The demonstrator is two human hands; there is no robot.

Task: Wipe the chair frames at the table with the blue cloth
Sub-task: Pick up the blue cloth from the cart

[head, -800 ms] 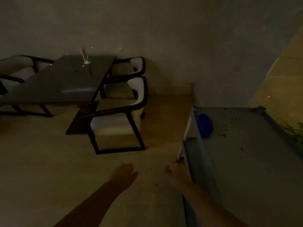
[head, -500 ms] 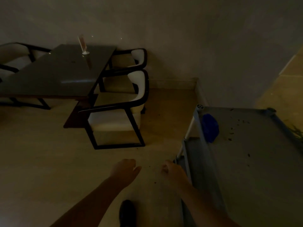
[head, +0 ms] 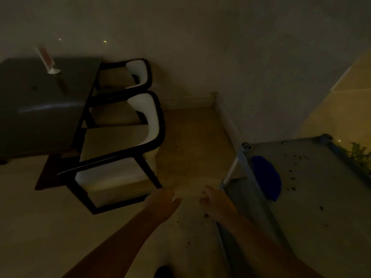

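The room was dim, and most detail sank into shadow. The blue cloth (head: 266, 177) lay on the top shelf of a grey cart (head: 321, 197) at the right, close to the cart's left rail, with neither hand on it. Dark specks were scattered over the shelf; what they were could not be made out. The cart's far right edge ran out of the picture, and some green leaves (head: 359, 155) showed just past it.

Both bare forearms reached forward from the bottom edge. The left hand (head: 162, 203) hung over the floor with its fingers loosely spread and held nothing; it overlapped the near chair's lower back corner in the picture, though whether it touched the frame was unclear. The right hand (head: 214, 203) was loosely curled beside the cart's left edge, empty as far as could be seen, its fingers blurred.

Two dark-framed chairs with pale cushions stood along the right side of the desk (head: 40, 105): the near chair (head: 120, 153) and the far chair (head: 130, 77) behind it. The desk's left part was cut off. A small stemmed object (head: 48, 63) stood on the desk, too blurred to identify. A dark shape at the bottom edge, between the arms, was mostly cut off.
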